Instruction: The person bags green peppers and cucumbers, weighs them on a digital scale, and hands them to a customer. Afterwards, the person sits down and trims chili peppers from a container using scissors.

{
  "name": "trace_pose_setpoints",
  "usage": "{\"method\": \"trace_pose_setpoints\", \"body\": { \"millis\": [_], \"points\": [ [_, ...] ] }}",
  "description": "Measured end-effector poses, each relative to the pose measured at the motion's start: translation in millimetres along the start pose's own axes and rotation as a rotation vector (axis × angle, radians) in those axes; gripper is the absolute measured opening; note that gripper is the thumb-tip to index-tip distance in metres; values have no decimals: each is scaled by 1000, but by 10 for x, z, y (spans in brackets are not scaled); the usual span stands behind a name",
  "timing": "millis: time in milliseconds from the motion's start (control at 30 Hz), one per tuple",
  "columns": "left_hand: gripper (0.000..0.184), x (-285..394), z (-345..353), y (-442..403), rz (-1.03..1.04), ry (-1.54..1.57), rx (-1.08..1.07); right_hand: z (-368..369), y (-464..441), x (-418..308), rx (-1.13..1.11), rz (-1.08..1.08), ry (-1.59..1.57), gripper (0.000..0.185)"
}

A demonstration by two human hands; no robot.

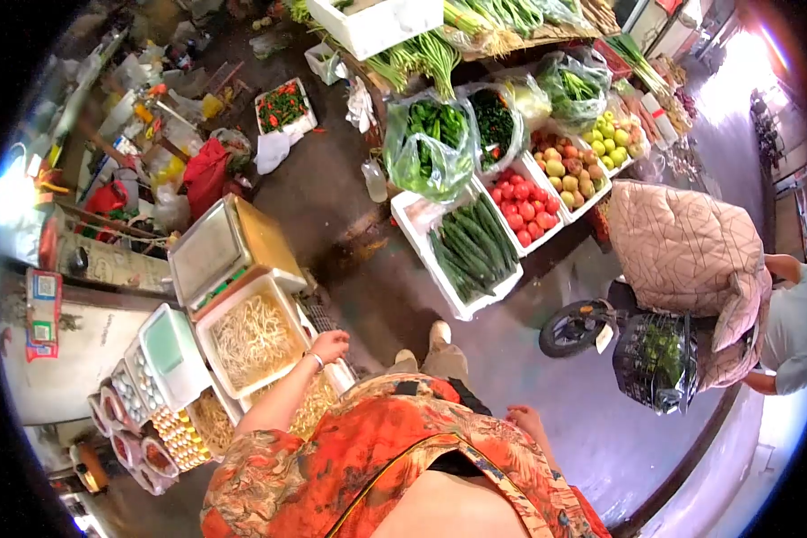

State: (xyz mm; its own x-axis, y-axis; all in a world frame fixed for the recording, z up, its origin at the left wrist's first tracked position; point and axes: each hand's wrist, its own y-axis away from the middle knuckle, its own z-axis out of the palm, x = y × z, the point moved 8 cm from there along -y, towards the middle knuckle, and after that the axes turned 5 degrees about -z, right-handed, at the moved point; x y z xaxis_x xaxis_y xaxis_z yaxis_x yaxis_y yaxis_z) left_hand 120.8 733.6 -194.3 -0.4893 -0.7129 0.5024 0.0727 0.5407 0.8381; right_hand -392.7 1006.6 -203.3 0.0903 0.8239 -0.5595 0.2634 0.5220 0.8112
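Observation:
My left hand (330,345), with a bracelet at its wrist, hangs beside a white tub of bean sprouts (253,332). Its fingers are loosely bent and nothing shows in them. On the other side of my body, my right hand (524,416) hangs low with slack fingers, partly cut off by my patterned shirt (332,457), and no object is visible in it. Ahead of me on the floor stands a white foam box of cucumbers (473,247). A box of tomatoes (524,208) adjoins it.
A person at right sits by a scooter with a quilted cover (686,251) and black basket (656,359). Bagged green peppers (430,143) and fruit (569,170) stand ahead. Egg trays (181,438) are at left; a box of chillies (285,106) lies farther off.

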Motion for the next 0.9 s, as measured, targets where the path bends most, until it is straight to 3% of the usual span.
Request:
{"method": "trace_pose_setpoints", "body": {
  "millis": [67, 133, 200, 333, 400, 467, 533, 600, 667, 767, 800, 900],
  "points": [
    [39, 528, -108, -254, 232, -70, 13, 40, -128, -152, 3, 8, 48, 26],
    [39, 1448, -224, -204, 487, -356, 118, 22, -445, -93, 9, 17, -105, 26],
    [38, 2315, -351, -256, 658, -405, 194, 77, -646, -386, 8, -24, -152, 22],
    [43, 4116, -537, -271, 1129, -737, 489, 154, -1325, -717, 5, 75, -47, 25],
    [48, 4926, -581, -357, 1264, -878, 605, 217, -1648, -799, -11, 60, -33, 25],
    [52, 5652, -655, -595, 1193, -1021, 677, 375, -1864, -1067, -30, 91, -27, 22],
    [56, 6257, -657, -771, 1255, -1202, 819, 459, -2233, -1444, -55, 112, 12, 19],
    [59, 6684, -787, -1263, 1277, -1325, 846, 581, -2588, -1824, -180, 31, 207, 16],
    [58, 7039, -876, -1562, 1277, -1409, 867, 596, -2915, -2405, -107, -63, 213, 17],
    [60, 7368, -930, -1929, 1335, -1497, 782, 636, -3592, -3064, -48, -204, 127, 21],
    [61, 7452, -936, -2021, 1316, -1530, 736, 679, -3720, -3382, -84, -128, 10, 19],
    [59, 7573, -860, -2160, 1435, -1466, 544, 777, -4394, -3970, -122, -220, -178, 12]
  ]
}}
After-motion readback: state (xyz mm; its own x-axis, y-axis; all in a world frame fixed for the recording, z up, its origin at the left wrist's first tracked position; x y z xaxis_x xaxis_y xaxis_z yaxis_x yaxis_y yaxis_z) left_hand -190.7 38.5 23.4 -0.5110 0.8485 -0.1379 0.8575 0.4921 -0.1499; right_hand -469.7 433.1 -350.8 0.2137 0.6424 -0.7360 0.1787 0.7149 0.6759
